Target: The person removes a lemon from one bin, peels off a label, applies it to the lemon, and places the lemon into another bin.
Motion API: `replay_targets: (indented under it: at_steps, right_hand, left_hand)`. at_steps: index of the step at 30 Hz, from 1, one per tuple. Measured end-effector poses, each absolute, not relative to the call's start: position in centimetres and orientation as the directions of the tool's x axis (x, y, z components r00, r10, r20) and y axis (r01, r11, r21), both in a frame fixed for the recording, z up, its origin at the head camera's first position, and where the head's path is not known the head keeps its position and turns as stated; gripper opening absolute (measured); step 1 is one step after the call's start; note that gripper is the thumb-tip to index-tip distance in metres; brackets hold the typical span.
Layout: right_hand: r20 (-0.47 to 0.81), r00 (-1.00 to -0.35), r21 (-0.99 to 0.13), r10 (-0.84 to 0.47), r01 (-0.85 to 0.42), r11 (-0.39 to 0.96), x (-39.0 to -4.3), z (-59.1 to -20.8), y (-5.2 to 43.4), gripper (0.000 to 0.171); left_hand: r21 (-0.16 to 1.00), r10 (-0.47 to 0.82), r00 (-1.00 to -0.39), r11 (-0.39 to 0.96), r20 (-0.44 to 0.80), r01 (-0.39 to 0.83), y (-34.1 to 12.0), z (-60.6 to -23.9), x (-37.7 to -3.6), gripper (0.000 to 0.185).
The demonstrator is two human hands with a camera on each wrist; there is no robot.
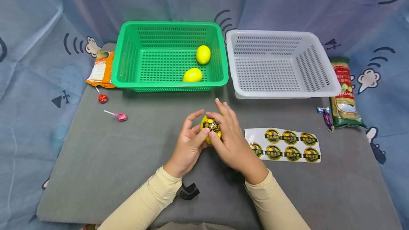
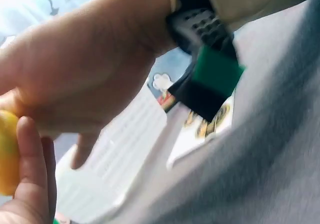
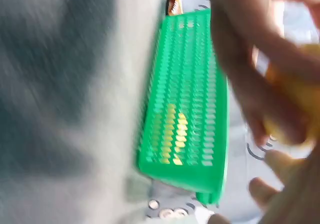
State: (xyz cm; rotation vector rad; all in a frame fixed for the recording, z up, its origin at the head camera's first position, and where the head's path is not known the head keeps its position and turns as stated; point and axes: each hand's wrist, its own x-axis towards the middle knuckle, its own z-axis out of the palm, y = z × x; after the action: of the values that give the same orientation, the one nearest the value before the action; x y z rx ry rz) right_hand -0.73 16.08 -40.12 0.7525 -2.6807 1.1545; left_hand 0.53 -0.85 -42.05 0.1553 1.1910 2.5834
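A yellow lemon (image 1: 210, 129) bearing a round black-and-gold sticker is held just above the grey table mat (image 1: 127, 159), near its middle. It is cupped by the left hand (image 1: 188, 144) from 7 o'clock, with thumb and fingers curled round its lower side, and it is covered by the right hand (image 1: 230, 138) from 4 o'clock, whose fingers are curled over its top and onto the sticker. In the blurred wrist views little more than yellow skin between fingers can be made out. The fruit is judged light, firm and smooth-skinned, so it is best gripped across its middle, clear of the label. At 3 o'clock of the hands a sticker sheet (image 1: 284, 144) is laid flat. At 12 o'clock a green basket (image 1: 127, 59) is seen with two lemons (image 1: 198, 65) inside; a white basket (image 1: 319, 63) is placed beside it at 1 o'clock.
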Motion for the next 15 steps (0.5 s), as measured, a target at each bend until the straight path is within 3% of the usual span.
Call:
replay_targets:
  at_steps: [4,8,10,12,15]
  right_hand:
    - [0.126,-0.895,-0.648,-0.428,-0.401,0.648,-0.9,-39.0,17.4,0.082]
    - [0.006,-0.883,-0.618,-0.47,-0.373,0.692,-1.6,-37.7,19.0,0.109]
    - [0.034,-0.894,-0.589,-0.446,-0.379,0.714,-2.3,-36.9,20.2,0.103]
    - [0.142,-0.916,-0.552,-0.374,-0.387,0.739,-3.2,-36.3,22.0,0.086]
    - [0.312,-0.94,-0.508,-0.139,-0.289,0.812,-4.6,-35.9,25.3,0.054]
  left_hand:
    - [0.776,0.325,-0.945,-0.588,-0.031,-0.228,-0.8,-41.4,1.2,0.06]
    - [0.801,0.298,-0.954,-0.567,-0.016,-0.191,-0.7,-41.3,1.2,0.054]
    - [0.808,0.269,-0.963,-0.566,-0.006,-0.163,-0.7,-41.4,1.1,0.051]
    - [0.817,0.238,-0.971,-0.559,-0.004,-0.14,-0.9,-41.7,0.8,0.05]
    - [0.829,0.212,-0.977,-0.545,-0.011,-0.128,-1.3,-42.1,0.5,0.052]
